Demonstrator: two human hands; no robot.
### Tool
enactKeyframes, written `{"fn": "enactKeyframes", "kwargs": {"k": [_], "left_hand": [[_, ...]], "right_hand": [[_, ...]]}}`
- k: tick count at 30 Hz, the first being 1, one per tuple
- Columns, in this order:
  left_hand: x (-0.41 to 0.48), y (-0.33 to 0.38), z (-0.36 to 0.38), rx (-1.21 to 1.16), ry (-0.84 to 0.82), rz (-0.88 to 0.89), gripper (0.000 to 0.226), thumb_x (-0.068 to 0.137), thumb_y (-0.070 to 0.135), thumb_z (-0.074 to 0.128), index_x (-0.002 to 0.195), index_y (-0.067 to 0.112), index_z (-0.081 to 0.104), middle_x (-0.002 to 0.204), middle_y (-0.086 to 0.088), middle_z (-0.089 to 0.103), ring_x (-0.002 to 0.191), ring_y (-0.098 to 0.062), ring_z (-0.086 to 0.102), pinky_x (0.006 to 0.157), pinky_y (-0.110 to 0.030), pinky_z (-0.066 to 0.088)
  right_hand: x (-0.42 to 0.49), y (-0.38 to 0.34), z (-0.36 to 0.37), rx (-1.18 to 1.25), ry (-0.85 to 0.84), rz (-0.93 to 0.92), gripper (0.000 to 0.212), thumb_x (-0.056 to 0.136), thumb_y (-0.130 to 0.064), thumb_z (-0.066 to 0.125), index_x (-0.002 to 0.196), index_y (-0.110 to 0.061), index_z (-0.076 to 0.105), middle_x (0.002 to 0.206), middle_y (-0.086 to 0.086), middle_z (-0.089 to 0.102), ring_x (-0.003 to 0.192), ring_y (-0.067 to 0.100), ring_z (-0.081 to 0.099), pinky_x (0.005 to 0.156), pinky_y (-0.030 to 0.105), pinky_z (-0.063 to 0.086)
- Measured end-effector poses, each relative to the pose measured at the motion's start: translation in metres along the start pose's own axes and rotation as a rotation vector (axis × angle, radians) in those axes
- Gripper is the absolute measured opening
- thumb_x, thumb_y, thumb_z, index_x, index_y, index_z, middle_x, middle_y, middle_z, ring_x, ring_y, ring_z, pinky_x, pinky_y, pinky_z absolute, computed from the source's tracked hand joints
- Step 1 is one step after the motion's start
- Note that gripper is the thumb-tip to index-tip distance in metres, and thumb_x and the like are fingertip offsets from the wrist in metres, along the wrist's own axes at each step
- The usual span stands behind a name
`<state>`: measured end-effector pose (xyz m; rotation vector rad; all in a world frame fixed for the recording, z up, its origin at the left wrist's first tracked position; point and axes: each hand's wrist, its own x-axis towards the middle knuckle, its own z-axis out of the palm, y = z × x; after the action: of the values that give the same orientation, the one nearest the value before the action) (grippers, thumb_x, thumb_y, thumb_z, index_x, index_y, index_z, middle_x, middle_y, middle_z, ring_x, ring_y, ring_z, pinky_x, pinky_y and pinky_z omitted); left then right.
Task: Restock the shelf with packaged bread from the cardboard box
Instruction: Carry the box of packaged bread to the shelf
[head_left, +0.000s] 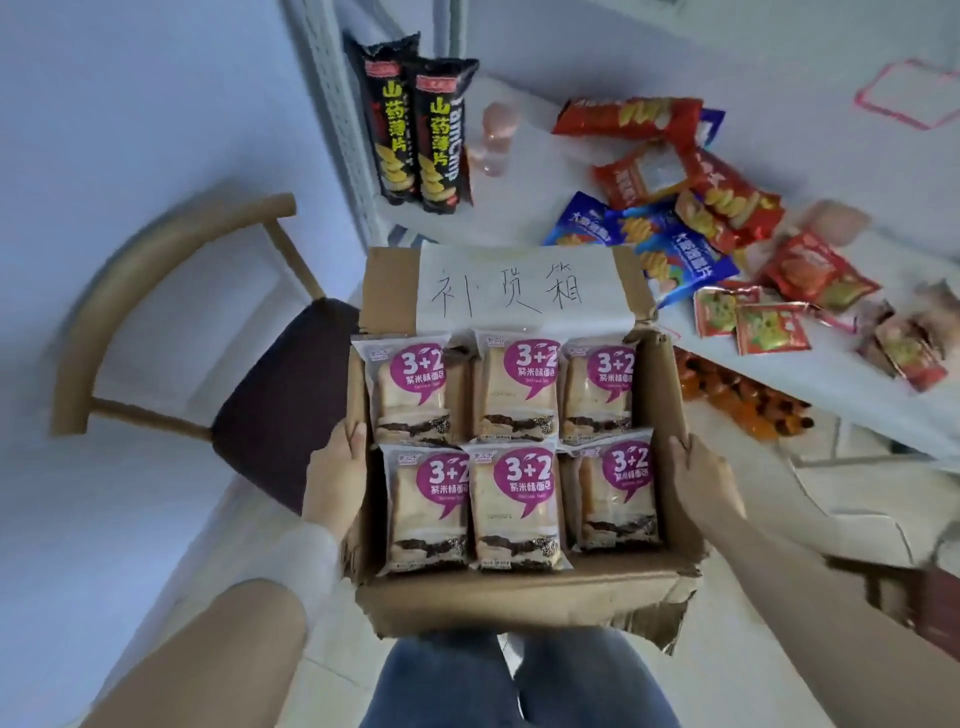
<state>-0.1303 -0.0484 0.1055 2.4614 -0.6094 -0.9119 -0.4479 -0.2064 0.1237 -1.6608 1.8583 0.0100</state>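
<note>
I hold an open cardboard box (519, 597) in front of me, above my legs. My left hand (337, 473) grips its left wall and my right hand (698, 483) grips its right wall. Inside lie several packaged breads (514, 504) in two rows, each with a purple "3+2" label. A white paper with handwritten characters (519, 286) is stuck on the box's far flap. The white shelf (545, 88) lies beyond the box, upper right.
On the shelf stand two black chip tubes (415, 130) and lie several red and blue snack bags (675, 208). A lower shelf holds orange packets (737, 400). A wooden chair with a dark seat (275, 405) stands left of the box.
</note>
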Motion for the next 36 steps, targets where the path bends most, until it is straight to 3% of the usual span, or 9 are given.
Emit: {"fn": "enactKeyframes", "kwargs": {"k": [3,6,10,15,19,24,27,30,36], "left_hand": [[-0.018,0.037,0.031,0.054,-0.093,0.111,0.044,0.099,0.041,0.025,0.132,0.017,0.043,0.118,-0.021,0.06,0.109,-0.041,0.055,0.096,-0.048,0.043],[-0.044,0.083,0.082,0.154,-0.182,0.242,0.045,0.099,0.04,0.026,0.13,0.012,0.045,0.115,-0.024,0.061,0.106,-0.043,0.056,0.091,-0.045,0.044],[-0.094,0.148,0.163,0.293,-0.259,0.408,0.045,0.1,0.034,0.028,0.12,0.001,0.05,0.11,-0.026,0.061,0.102,-0.041,0.058,0.085,-0.042,0.043],[-0.17,0.227,0.267,0.404,-0.37,0.539,0.043,0.1,0.031,0.03,0.121,-0.001,0.051,0.114,-0.028,0.06,0.106,-0.043,0.055,0.083,-0.041,0.04],[-0.212,0.288,0.354,0.501,-0.485,0.674,0.046,0.1,0.037,0.027,0.127,0.006,0.048,0.12,-0.024,0.058,0.111,-0.04,0.054,0.092,-0.044,0.042],[-0.263,0.378,0.467,0.592,-0.586,0.933,0.043,0.1,0.032,0.028,0.123,0.001,0.048,0.12,-0.023,0.058,0.111,-0.037,0.054,0.086,-0.036,0.039],[-0.291,0.433,0.534,0.66,-0.615,1.086,0.043,0.1,0.032,0.03,0.123,0.001,0.048,0.121,-0.024,0.058,0.112,-0.039,0.054,0.092,-0.04,0.041],[-0.323,0.483,0.596,0.701,-0.721,1.142,0.042,0.1,0.033,0.03,0.12,0.003,0.051,0.12,-0.024,0.059,0.11,-0.04,0.055,0.094,-0.042,0.042],[-0.401,0.554,0.716,0.746,-0.852,1.294,0.039,0.1,0.026,0.031,0.126,0.001,0.047,0.128,-0.02,0.054,0.117,-0.038,0.05,0.093,-0.039,0.039]], "right_hand": [[-0.021,0.062,-0.023,0.062,0.062,0.106,0.027,0.1,-0.028,0.033,0.088,-0.008,0.046,0.087,0.019,0.059,0.074,0.031,0.054,0.062,0.034,0.04],[-0.047,0.138,-0.051,0.15,0.151,0.258,0.03,0.099,-0.028,0.035,0.09,-0.005,0.051,0.095,0.025,0.063,0.085,0.038,0.06,0.066,0.036,0.042],[-0.076,0.238,-0.083,0.314,0.24,0.411,0.035,0.099,-0.031,0.035,0.101,-0.003,0.056,0.096,0.02,0.066,0.086,0.033,0.061,0.073,0.038,0.048],[-0.106,0.356,-0.12,0.45,0.348,0.587,0.036,0.099,-0.031,0.034,0.107,-0.005,0.058,0.098,0.017,0.066,0.085,0.03,0.061,0.069,0.031,0.042],[-0.116,0.435,-0.151,0.527,0.479,0.734,0.035,0.099,-0.029,0.035,0.103,-0.003,0.059,0.1,0.022,0.066,0.091,0.036,0.061,0.076,0.039,0.047],[-0.109,0.513,-0.189,0.629,0.616,0.909,0.036,0.099,-0.024,0.037,0.105,0.003,0.06,0.105,0.028,0.065,0.098,0.042,0.059,0.082,0.043,0.044],[-0.099,0.549,-0.212,0.657,0.673,1.045,0.038,0.099,-0.024,0.036,0.111,0.004,0.058,0.111,0.03,0.062,0.105,0.043,0.056,0.085,0.041,0.041],[-0.091,0.581,-0.234,0.694,0.723,1.172,0.041,0.1,-0.026,0.033,0.124,0.001,0.054,0.121,0.029,0.058,0.113,0.043,0.053,0.09,0.04,0.04],[-0.072,0.656,-0.273,0.776,0.762,1.331,0.042,0.101,-0.026,0.031,0.125,0.001,0.053,0.124,0.027,0.058,0.114,0.042,0.052,0.091,0.041,0.041]]}}
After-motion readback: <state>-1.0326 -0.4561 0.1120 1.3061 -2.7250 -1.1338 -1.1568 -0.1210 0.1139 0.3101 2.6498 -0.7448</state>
